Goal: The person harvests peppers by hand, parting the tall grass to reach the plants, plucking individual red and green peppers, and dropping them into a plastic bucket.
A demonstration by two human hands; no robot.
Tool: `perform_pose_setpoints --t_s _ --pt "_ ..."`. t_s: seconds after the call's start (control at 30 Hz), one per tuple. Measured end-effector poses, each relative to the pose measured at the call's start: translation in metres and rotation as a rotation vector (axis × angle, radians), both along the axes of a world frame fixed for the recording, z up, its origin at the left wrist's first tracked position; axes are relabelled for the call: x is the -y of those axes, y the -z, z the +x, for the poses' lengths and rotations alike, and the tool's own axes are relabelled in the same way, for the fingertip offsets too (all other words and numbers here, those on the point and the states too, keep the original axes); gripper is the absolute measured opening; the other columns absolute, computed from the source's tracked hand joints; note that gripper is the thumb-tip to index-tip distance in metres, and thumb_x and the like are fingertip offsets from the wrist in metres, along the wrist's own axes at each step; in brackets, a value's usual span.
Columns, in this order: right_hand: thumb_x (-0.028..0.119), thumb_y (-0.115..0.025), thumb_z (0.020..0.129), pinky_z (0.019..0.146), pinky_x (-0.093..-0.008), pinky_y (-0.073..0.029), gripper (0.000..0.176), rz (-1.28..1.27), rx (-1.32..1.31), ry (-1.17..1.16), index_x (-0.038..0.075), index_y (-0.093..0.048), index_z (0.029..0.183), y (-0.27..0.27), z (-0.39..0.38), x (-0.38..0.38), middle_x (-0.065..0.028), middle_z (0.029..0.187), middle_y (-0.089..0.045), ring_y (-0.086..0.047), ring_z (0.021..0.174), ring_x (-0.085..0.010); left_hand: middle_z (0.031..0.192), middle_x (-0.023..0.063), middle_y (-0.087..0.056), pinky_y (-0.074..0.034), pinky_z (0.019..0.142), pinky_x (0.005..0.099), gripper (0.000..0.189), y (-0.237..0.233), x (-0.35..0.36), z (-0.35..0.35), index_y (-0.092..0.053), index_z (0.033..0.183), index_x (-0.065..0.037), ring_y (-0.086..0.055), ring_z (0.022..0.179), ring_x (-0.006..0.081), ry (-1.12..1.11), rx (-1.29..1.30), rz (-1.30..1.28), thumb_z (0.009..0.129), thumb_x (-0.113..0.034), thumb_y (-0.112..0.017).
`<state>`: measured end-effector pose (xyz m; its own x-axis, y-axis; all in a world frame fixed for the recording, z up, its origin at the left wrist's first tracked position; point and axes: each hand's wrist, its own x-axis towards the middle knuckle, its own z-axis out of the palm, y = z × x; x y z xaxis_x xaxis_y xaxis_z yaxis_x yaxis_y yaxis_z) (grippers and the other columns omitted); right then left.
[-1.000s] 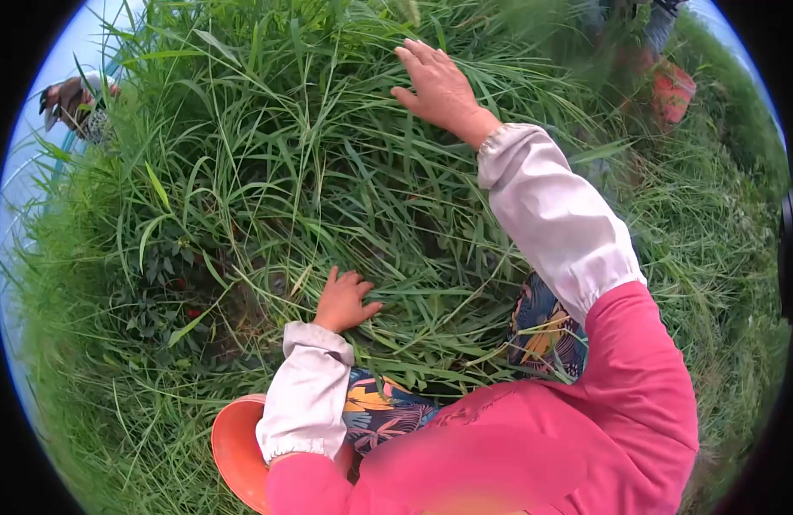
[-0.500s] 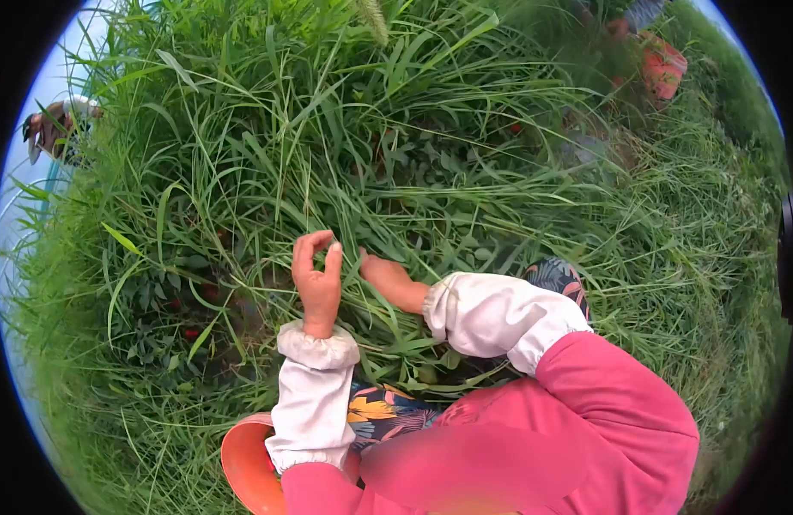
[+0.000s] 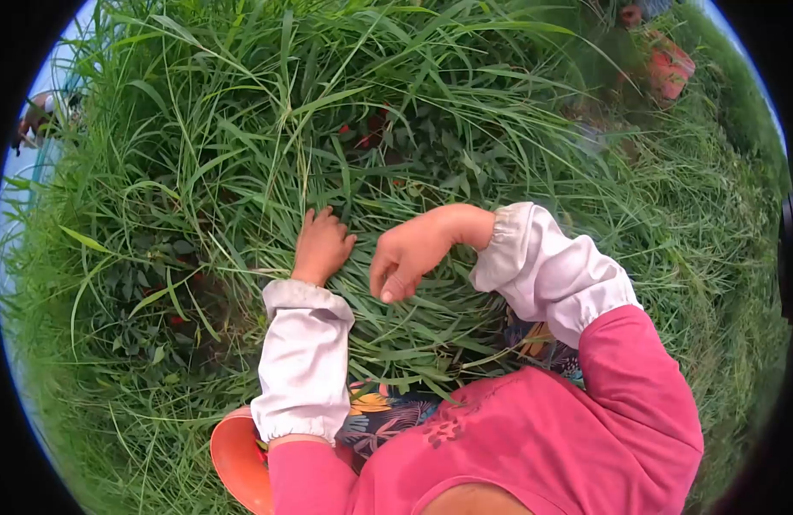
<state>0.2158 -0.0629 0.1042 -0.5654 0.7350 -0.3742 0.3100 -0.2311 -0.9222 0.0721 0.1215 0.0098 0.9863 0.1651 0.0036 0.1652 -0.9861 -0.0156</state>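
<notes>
My left hand point(image 3: 322, 245) lies palm down on the long green grass point(image 3: 285, 154), its fingers apart and pressing on the blades. To its right, my right hand point(image 3: 409, 253) hangs bent at the wrist above flattened grass, fingers curled downward with the thumb near them; whether it holds anything is hidden. Beyond the hands, red peppers point(image 3: 373, 129) show among dark leaves point(image 3: 439, 154). More dark-leaved plants point(image 3: 156, 318) with bits of red stand left of my left forearm.
An orange bucket point(image 3: 237, 459) with something red inside stands beside my left elbow. At the upper right, a co-worker's hand point(image 3: 630, 15) shows near a red bucket point(image 3: 671, 69). Another person point(image 3: 37, 116) is at the far left edge.
My left hand has turned over from raised and moved forward onto the grass. My right hand has come up out of the grass and its wrist is now bent. The grass between them lies flatter.
</notes>
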Motion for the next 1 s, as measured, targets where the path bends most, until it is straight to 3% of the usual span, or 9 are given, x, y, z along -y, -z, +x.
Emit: perform_pose_setpoints --t_s 0.1,0.2,0.33,0.53,0.6,0.67,0.77,0.87,1.0 --pt "0.026 -0.064 0.094 0.084 -0.0308 -0.053 0.034 0.268 -0.484 0.977 -0.004 -0.064 0.108 0.030 0.057 -0.033 -0.0117 0.099 -0.070 -0.068 0.094 -0.0203 0.103 0.0141 -0.067 -0.033 0.109 0.0516 0.027 0.002 0.005 0.000 -0.068 0.090 -0.004 -0.052 0.123 0.0329 -0.011 0.052 -0.019 0.082 -0.029 -0.068" --pt "0.043 -0.076 0.079 0.095 -0.0371 -0.049 0.076 0.624 0.644 1.577 -0.010 -0.051 0.127 0.106 0.154 -0.059 -0.0241 0.119 -0.062 -0.062 0.111 -0.0348 0.105 0.0133 -0.066 -0.033 0.110 0.0508 0.027 0.008 0.012 0.000 -0.066 0.096 -0.004 -0.051 0.124 0.0326 -0.024 0.097 -0.006 0.080 -0.024 -0.071" --pt "0.068 -0.080 0.057 0.109 -0.0509 -0.035 0.142 0.077 0.935 1.239 -0.007 -0.004 0.150 0.130 0.163 -0.086 -0.0280 0.143 -0.044 -0.044 0.131 -0.0426 0.110 0.0113 -0.064 -0.033 0.111 0.0504 0.025 0.006 0.015 0.001 -0.067 0.097 -0.004 -0.049 0.126 0.0316 -0.026 0.073 0.002 0.081 -0.023 -0.070" --pt "0.048 -0.080 0.065 0.091 -0.0436 -0.051 0.115 0.093 1.097 1.114 -0.006 -0.021 0.148 0.135 0.127 -0.120 -0.0233 0.123 -0.062 -0.063 0.110 -0.0360 0.112 0.0089 -0.065 -0.033 0.110 0.0499 0.026 0.010 0.013 -0.004 -0.068 0.100 -0.005 -0.050 0.124 0.0301 -0.039 0.105 -0.037 0.082 -0.024 -0.068" --pt "0.027 -0.075 0.069 0.083 -0.0448 -0.053 0.061 0.161 1.024 1.182 -0.004 -0.055 0.118 0.165 0.158 -0.109 -0.0218 0.100 -0.069 -0.069 0.094 -0.0368 0.113 0.0089 -0.065 -0.033 0.110 0.0499 0.025 0.012 0.013 -0.004 -0.069 0.100 -0.006 -0.050 0.123 0.0300 -0.058 0.107 -0.079 0.083 -0.024 -0.067" --pt "0.022 -0.072 0.069 0.081 -0.0445 -0.052 0.042 0.354 0.764 1.101 -0.003 -0.065 0.103 0.246 0.222 -0.110 -0.0244 0.102 -0.068 -0.067 0.093 -0.0399 0.113 0.0090 -0.065 -0.033 0.110 0.0501 0.024 0.015 0.012 -0.004 -0.069 0.100 -0.006 -0.051 0.122 0.0301 -0.050 0.120 -0.080 0.084 -0.024 -0.067" --pt "0.023 -0.071 0.070 0.081 -0.0443 -0.051 0.037 0.382 0.252 1.138 0.000 -0.068 0.099 0.239 0.218 -0.079 -0.0249 0.101 -0.068 -0.066 0.093 -0.0403 0.114 0.0090 -0.064 -0.032 0.111 0.0503 0.024 0.019 0.016 -0.002 -0.069 0.100 -0.006 -0.051 0.121 0.0302 -0.047 0.134 -0.081 0.084 -0.024 -0.066" --pt "0.023 -0.076 0.074 0.083 -0.0391 -0.050 0.039 0.669 0.364 0.937 0.005 -0.069 0.107 0.236 0.212 -0.085 -0.0168 0.099 -0.070 -0.065 0.094 -0.0359 0.115 0.0093 -0.064 -0.031 0.111 0.0507 0.023 0.017 0.019 0.000 -0.069 0.100 -0.006 -0.051 0.122 0.0308 -0.060 0.094 -0.061 0.084 -0.024 -0.066" --pt "0.038 -0.074 0.074 0.080 -0.0423 -0.051 0.047 0.280 0.739 0.828 0.004 -0.069 0.106 0.139 0.158 -0.087 -0.0229 0.100 -0.068 -0.066 0.094 -0.0374 0.116 0.0102 -0.063 -0.031 0.111 0.0509 0.023 0.020 0.022 -0.001 -0.069 0.100 -0.006 -0.050 0.123 0.0312 -0.058 0.101 -0.038 0.085 -0.023 -0.065"
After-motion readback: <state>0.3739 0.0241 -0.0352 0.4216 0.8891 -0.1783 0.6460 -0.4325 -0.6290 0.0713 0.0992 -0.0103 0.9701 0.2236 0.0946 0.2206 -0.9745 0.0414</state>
